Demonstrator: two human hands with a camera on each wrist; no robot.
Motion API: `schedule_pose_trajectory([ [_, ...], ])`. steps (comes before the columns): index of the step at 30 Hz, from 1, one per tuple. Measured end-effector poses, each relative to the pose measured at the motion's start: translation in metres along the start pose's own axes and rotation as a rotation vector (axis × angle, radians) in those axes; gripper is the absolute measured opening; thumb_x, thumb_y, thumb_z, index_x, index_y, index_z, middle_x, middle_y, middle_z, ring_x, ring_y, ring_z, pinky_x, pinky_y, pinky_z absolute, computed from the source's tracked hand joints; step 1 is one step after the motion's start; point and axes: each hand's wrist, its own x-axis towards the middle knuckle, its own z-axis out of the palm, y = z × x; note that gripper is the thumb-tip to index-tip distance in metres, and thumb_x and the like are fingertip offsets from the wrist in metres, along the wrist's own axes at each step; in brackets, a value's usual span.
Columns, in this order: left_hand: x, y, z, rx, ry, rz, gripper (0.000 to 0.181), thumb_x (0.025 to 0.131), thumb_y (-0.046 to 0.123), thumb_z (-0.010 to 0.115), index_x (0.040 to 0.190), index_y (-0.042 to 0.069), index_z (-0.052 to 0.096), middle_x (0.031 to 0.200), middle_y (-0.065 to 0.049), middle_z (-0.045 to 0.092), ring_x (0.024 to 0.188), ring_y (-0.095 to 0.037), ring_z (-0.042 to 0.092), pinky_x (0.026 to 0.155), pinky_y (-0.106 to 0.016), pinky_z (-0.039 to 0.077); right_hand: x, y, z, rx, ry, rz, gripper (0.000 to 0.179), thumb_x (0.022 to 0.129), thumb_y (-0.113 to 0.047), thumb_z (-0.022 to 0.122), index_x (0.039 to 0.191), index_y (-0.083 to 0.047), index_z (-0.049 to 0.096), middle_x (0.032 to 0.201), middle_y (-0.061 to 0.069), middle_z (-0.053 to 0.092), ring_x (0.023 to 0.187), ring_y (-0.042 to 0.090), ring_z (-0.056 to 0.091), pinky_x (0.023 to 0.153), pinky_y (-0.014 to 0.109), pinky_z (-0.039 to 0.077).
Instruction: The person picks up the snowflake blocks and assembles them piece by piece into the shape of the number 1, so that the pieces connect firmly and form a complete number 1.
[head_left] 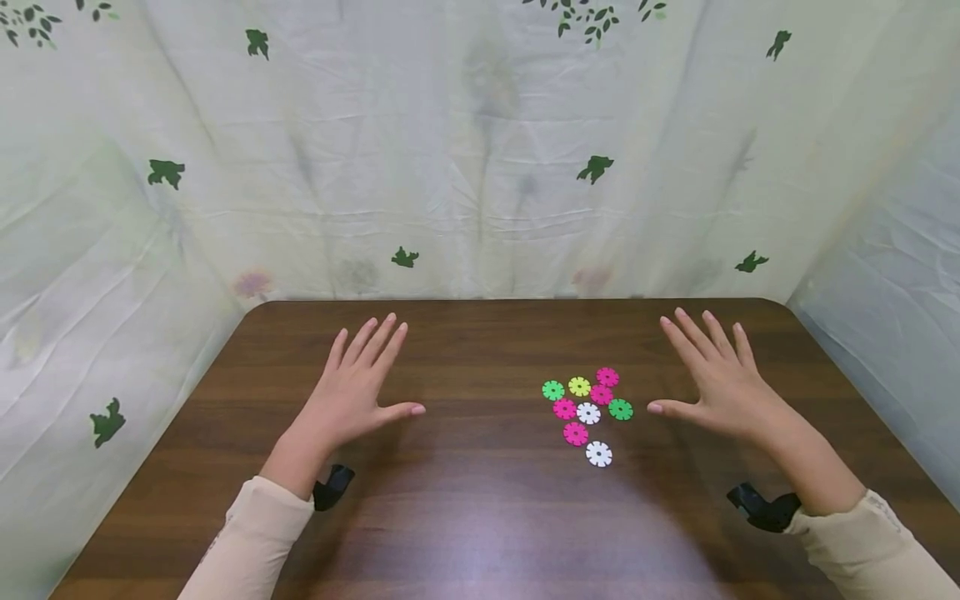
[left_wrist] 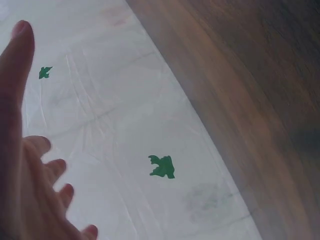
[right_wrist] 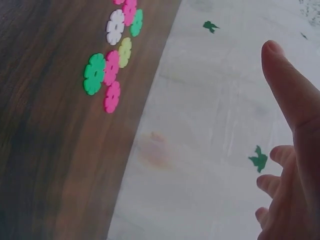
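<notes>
Several flat, notched plastic discs lie in a loose cluster on the brown table, right of its middle. Pink discs (head_left: 575, 433), white discs (head_left: 598, 454), green discs (head_left: 620, 409) and one yellow disc (head_left: 579, 386) make up the group. My right hand (head_left: 723, 383) hovers just right of the cluster, fingers spread and holding nothing; its thumb points toward the nearest green disc (right_wrist: 94, 74). Over the left part of the table my left hand (head_left: 356, 387) is held up with spread fingers, also holding nothing, well away from the discs.
The brown wooden table (head_left: 465, 517) has rounded far corners. Behind it and along both sides hangs a pale curtain (head_left: 450, 150) with green bird shapes and leaf prints. Black straps (head_left: 765, 508) sit at both wrists, by the cream sleeves (head_left: 255, 533).
</notes>
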Motion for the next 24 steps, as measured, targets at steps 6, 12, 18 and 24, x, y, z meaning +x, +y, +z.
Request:
schedule_pose_trajectory([
  [6, 0.004, 0.004, 0.005, -0.066, 0.126, 0.073, 0.103, 0.071, 0.069, 0.054, 0.144, 0.007, 0.016, 0.147, -0.009, 0.015, 0.133, -0.028, 0.013, 0.102, -0.051, 0.010, 0.003, 0.001, 0.002, 0.095, 0.058, -0.042, 0.102, 0.070, -0.052, 0.069, 0.145, -0.014, 0.011, 0.148, 0.012, 0.010, 0.133, 0.036, 0.001, 0.101, 0.054, -0.006],
  [12, 0.006, 0.012, 0.015, -0.174, 0.207, 0.080, 0.102, 0.071, 0.068, 0.054, 0.142, 0.005, 0.019, 0.145, -0.010, 0.021, 0.130, -0.031, 0.022, 0.102, -0.050, 0.014, 0.007, -0.002, 0.010, 0.194, 0.134, -0.102, 0.103, 0.063, -0.039, 0.080, 0.142, -0.007, 0.022, 0.143, 0.018, 0.022, 0.130, 0.039, 0.014, 0.103, 0.051, 0.002],
  [18, 0.012, 0.024, 0.028, -0.299, 0.275, 0.118, 0.101, 0.072, 0.063, 0.058, 0.142, 0.003, 0.018, 0.145, -0.012, 0.023, 0.129, -0.031, 0.024, 0.100, -0.049, 0.021, 0.007, -0.003, 0.022, 0.288, 0.139, -0.119, 0.101, 0.061, -0.028, 0.083, 0.140, -0.003, 0.024, 0.138, 0.023, 0.029, 0.127, 0.041, 0.021, 0.102, 0.050, 0.013],
  [24, 0.020, 0.038, 0.041, -0.432, 0.236, 0.074, 0.105, 0.067, 0.044, 0.076, 0.144, 0.007, 0.014, 0.146, -0.009, 0.020, 0.131, -0.026, 0.022, 0.102, -0.044, 0.022, 0.005, -0.004, 0.036, 0.397, 0.067, -0.054, 0.100, 0.063, -0.026, 0.082, 0.140, -0.004, 0.022, 0.139, 0.020, 0.029, 0.124, 0.039, 0.026, 0.094, 0.055, 0.026],
])
